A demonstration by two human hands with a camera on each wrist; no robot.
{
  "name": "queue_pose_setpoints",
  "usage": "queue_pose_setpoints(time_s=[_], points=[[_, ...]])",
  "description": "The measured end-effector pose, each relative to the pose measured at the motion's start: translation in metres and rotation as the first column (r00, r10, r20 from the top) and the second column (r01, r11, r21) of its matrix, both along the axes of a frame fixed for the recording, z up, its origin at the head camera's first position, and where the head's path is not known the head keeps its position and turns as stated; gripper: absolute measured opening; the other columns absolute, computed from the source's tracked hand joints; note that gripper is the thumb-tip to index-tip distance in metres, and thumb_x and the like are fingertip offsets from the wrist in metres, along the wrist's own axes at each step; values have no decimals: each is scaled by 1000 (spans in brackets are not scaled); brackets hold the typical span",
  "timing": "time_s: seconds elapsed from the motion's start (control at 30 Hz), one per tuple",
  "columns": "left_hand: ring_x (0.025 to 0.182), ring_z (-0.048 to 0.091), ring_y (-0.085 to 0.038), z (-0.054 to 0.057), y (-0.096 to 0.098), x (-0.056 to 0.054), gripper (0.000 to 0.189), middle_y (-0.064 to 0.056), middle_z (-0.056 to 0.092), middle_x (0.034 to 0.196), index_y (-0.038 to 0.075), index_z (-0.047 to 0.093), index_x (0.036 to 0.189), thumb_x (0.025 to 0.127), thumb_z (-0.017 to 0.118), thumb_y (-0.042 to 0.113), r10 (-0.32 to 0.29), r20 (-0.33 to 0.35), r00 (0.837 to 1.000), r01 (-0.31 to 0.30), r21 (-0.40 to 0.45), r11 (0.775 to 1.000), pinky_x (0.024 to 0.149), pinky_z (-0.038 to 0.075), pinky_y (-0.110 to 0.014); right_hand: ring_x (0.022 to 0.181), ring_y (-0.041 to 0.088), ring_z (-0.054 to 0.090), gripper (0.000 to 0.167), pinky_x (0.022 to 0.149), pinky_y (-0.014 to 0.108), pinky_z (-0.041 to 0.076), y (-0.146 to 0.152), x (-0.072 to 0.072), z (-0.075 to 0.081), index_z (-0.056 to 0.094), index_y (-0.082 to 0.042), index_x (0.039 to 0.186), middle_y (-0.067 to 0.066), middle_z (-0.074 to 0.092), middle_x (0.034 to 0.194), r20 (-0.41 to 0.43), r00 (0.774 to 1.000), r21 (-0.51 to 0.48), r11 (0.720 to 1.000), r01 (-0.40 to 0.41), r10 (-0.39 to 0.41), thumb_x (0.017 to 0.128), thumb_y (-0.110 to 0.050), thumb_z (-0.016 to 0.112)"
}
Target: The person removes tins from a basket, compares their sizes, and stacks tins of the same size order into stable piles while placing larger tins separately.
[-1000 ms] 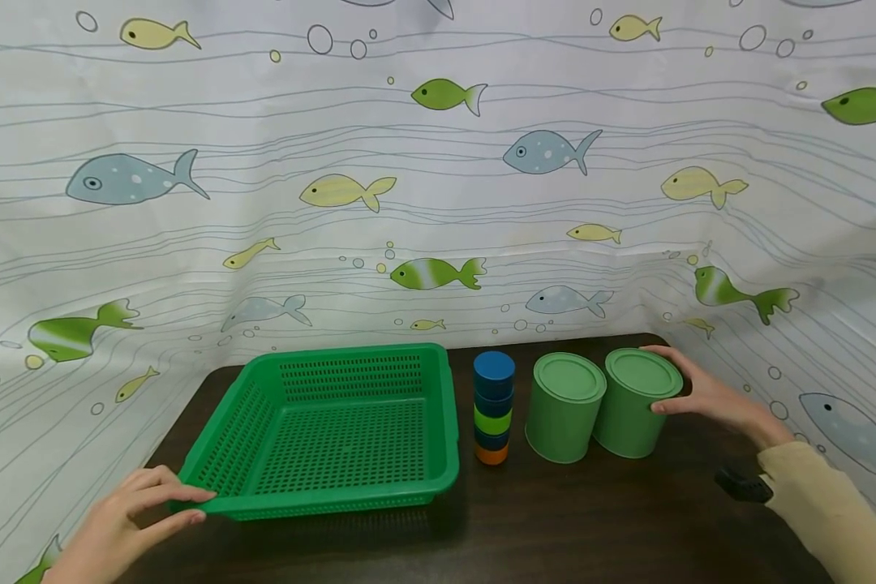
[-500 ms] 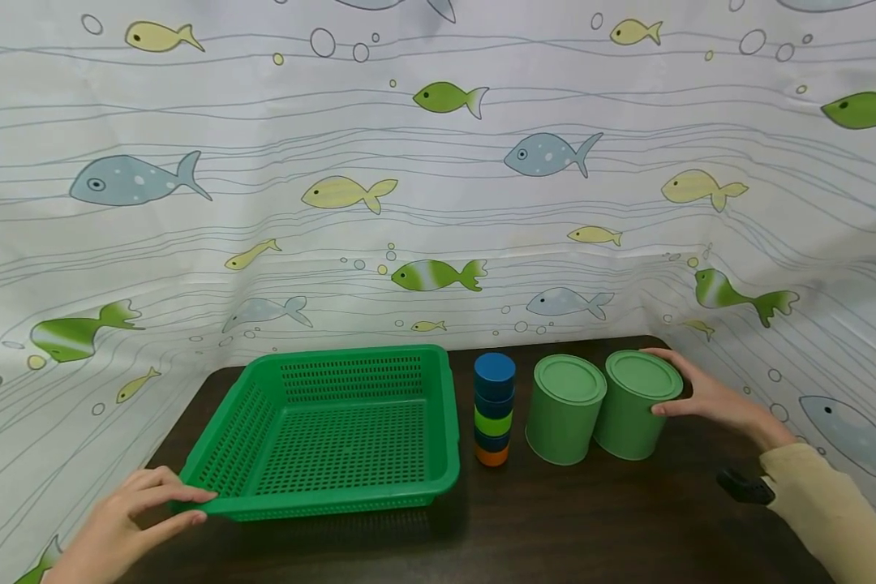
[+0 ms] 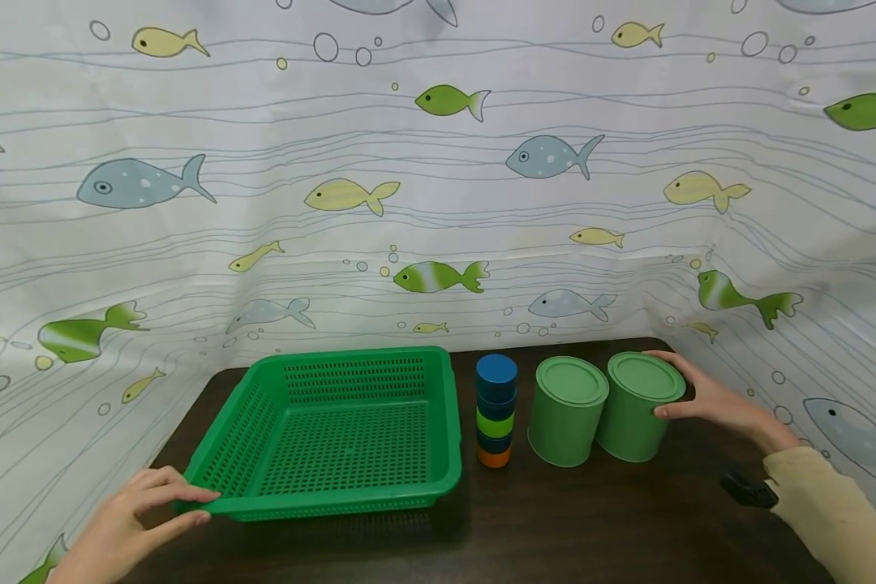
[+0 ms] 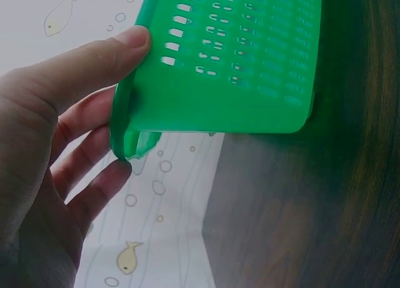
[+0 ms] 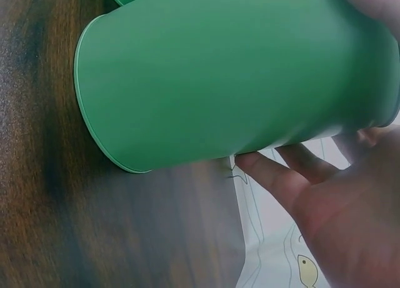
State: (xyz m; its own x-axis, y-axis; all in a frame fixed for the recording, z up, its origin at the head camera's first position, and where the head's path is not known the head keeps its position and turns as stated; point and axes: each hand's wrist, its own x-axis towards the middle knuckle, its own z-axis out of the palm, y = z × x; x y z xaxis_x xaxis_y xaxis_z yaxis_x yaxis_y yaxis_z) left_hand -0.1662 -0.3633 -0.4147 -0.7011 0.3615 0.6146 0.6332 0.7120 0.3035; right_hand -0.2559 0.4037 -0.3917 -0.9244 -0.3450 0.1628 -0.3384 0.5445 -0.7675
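Observation:
At the near left corner of a green plastic basket, my left hand pinches the rim. In the left wrist view the thumb lies on the outer wall of the basket, with the other fingers under the rim. My right hand grips the right-hand one of two lidded green cans, thumb on its near side and fingers round the back. The right wrist view has this can large, with fingertips against its side. The other green can stands upright just left of it.
Between basket and cans rises a stack of small round pieces in blue, lime green and orange. All stand on a dark wooden table. A fish-patterned white curtain closes off the back and both sides.
The whole head view has shifted slightly down and to the right. Both hands, the basket, the stack and the cans keep their places relative to each other.

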Motion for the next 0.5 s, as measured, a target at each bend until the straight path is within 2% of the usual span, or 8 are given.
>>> queue_pose_setpoints(time_s=[0.13, 0.3, 0.5], points=[[86, 41, 9, 0, -1, -1, 52, 23, 55, 85, 26, 77, 98, 57, 89, -2, 1, -16, 1000, -1, -10, 1000, 67, 32, -12, 110, -8, 52, 86, 79, 29, 51, 1, -1, 0, 19, -8, 155, -15, 47, 129, -2, 1000, -3, 1000, -4, 4, 86, -6, 70], [87, 42, 10, 1, 0, 0, 50, 23, 56, 86, 26, 77, 99, 59, 88, -2, 8, -2, 1000, -8, 0, 1000, 68, 33, -10, 110, -9, 52, 86, 80, 29, 51, 1, -1, -1, 20, -9, 155, -17, 47, 129, -4, 1000, -2, 1000, 0, 0, 86, -6, 70], [89, 43, 10, 2, 0, 1, 49, 23, 58, 87, 26, 77, 99, 60, 88, -1, 18, 13, 1000, -18, -5, 1000, 70, 34, -9, 111, -10, 51, 90, 81, 32, 50, 0, 1, -1, 17, -13, 158, -7, 44, 135, -16, 1000, 37, 999, 25, -24, 86, -8, 71]])
